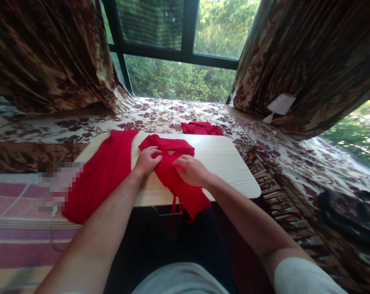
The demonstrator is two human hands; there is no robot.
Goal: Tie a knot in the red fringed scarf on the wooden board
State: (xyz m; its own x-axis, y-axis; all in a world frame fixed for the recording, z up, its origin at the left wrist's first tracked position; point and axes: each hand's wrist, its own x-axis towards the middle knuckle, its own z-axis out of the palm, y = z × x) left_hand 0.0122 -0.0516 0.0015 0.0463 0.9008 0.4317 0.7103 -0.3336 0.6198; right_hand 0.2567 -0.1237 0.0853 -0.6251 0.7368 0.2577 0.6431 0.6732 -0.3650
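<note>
A red scarf (169, 167) with a fringed end lies looped and crossed on a pale wooden table (228, 159), its fringe hanging past the near edge. My left hand (148, 160) rests on the scarf's left side, fingers laid over the cloth with the thumb apart. My right hand (191, 169) has its fingers curled against the scarf near the crossing and appears to pinch the fabric; part of the grip is hidden. To the left, a larger red cloth (107, 171) drapes over the table's left edge.
Behind the table, another red cloth (201, 128) lies folded on the floral-covered window ledge (160, 112). A small white lamp (281, 104) stands at right, and a dark bag (347, 216) is farther right. Striped bedding (16, 228) lies at left. Patterned curtains (50, 53) flank the window.
</note>
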